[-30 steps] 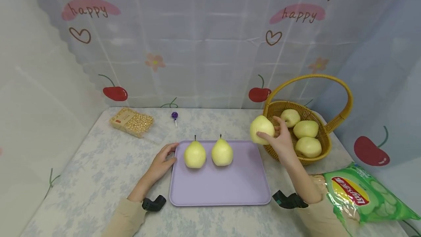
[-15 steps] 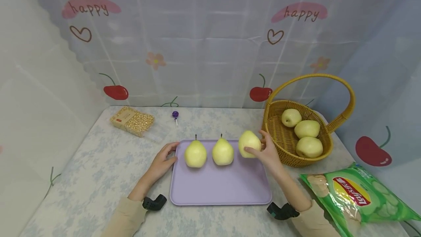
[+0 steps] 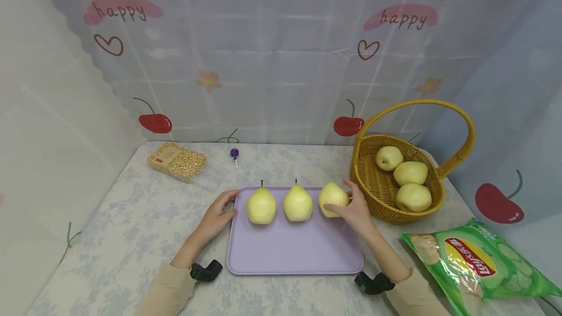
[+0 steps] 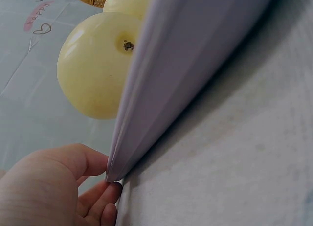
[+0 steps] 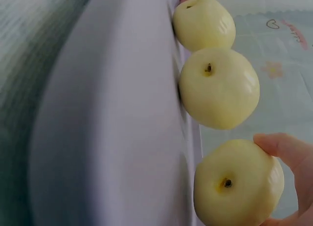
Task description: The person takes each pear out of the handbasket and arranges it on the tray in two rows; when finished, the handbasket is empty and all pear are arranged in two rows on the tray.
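On the left, my left hand holds the upper left corner of the lilac tray, thumb and fingertips at its rim. My right hand grips a pale yellow pear between thumb and fingers, low over the tray's upper right part. In the right wrist view this pear shows its blossom end, with the thumb against its side. Two more pears, the left one and the middle one, stand upright on the tray with stems up, in line with the held pear.
A wicker basket with a tall handle stands at the right, three pears inside. A green bag of chips lies before it. At the back left lie a bag of yellow kernels and a purple lollipop.
My right hand has carried the pear leftward from beside the basket, then lowered it at the tray's upper right. My left hand stays at the tray's corner.
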Available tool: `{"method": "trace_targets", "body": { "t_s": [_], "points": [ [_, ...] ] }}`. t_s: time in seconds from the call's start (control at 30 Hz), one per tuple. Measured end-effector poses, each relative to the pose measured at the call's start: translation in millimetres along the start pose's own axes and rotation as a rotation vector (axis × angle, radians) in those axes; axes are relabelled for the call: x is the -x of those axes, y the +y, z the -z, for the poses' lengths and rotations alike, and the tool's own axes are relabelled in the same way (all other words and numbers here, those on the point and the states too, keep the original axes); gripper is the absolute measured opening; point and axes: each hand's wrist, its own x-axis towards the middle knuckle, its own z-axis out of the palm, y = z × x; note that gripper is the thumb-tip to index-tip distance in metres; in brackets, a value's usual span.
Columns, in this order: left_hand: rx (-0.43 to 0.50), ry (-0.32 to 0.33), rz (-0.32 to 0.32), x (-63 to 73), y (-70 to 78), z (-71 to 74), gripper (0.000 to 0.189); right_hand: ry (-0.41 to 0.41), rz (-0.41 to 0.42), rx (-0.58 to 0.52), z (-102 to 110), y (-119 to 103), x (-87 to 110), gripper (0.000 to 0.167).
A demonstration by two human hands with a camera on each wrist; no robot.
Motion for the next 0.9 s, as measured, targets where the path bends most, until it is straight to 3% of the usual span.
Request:
{"method": "trace_targets", "body": {
  "t_s": [0.2, 0.6, 0.9],
  "points": [
    [0.009, -0.005, 0.006, -0.5, 0.2, 0.5, 0.049, 0.007, 0.040, 0.068, -4.9, 6.0, -1.2, 0.095],
    [-0.002, 0.004, 0.016, 0.0, 0.5, 0.5, 0.049, -0.034, 0.003, 0.130, -9.3, 8.1, -0.3, 0.102],
    [0.001, -0.003, 0.010, -0.3, 2.3, 1.2, 0.049, 0.021, -0.024, 0.115, -15.4, 8.3, 1.6, 0.099]
  ]
}}
